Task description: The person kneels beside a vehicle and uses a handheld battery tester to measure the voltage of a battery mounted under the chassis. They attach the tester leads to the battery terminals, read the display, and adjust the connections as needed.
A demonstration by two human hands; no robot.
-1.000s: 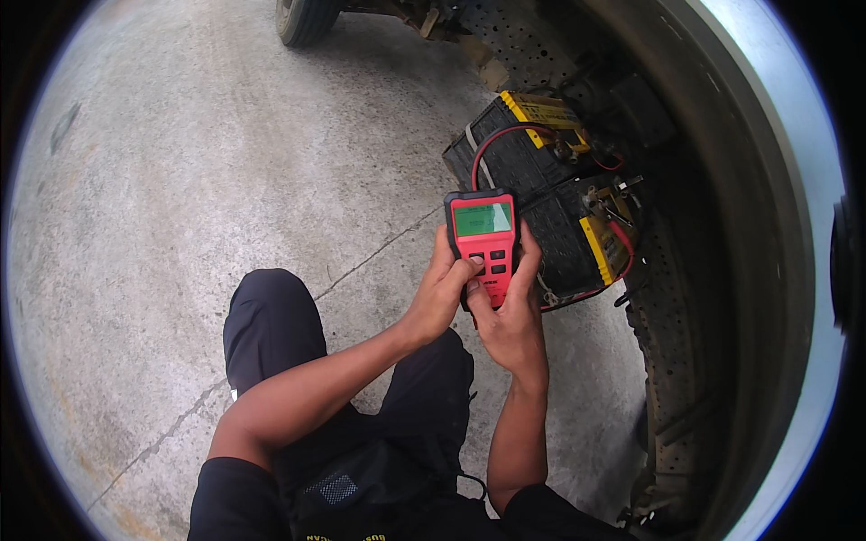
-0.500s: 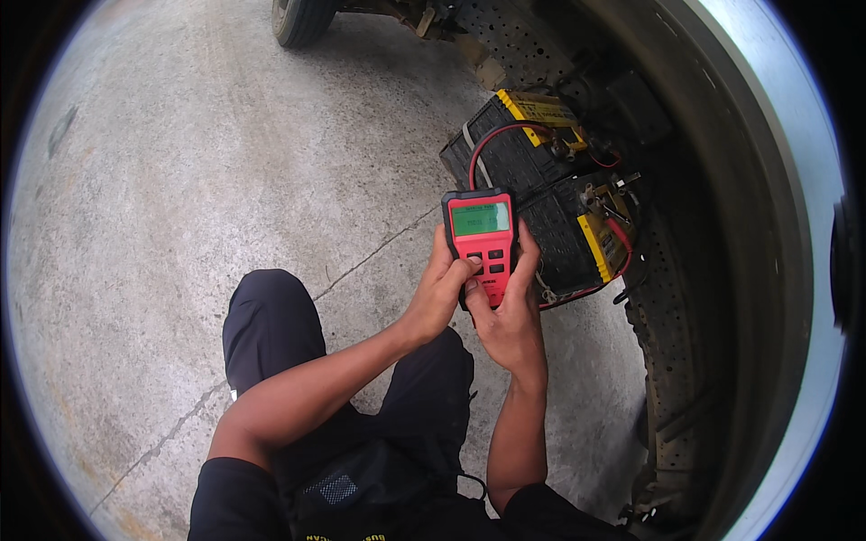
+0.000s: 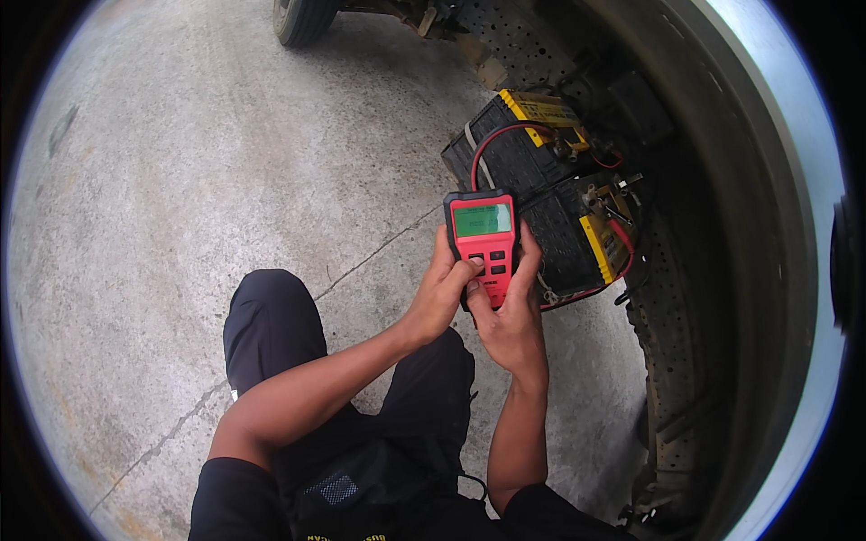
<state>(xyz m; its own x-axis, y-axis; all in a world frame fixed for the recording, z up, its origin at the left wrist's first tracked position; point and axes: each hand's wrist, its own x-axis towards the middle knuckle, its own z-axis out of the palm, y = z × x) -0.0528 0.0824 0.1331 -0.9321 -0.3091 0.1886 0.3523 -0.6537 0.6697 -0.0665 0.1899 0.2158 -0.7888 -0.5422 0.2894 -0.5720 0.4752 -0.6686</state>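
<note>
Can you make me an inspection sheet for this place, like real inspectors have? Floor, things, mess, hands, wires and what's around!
Surface: grey concrete floor, with a crack running across it.
Things in use: red and black handheld device with a green screen; upper battery and lower battery, both black with yellow tops.
Clutter: nothing seen.
Hands: left hand and right hand both hold the device; the left thumb is at its buttons.
Cables: red and black cable arches over the upper battery; red cable at the lower battery.
Surroundings: wheel; metal frame with holes.
</note>
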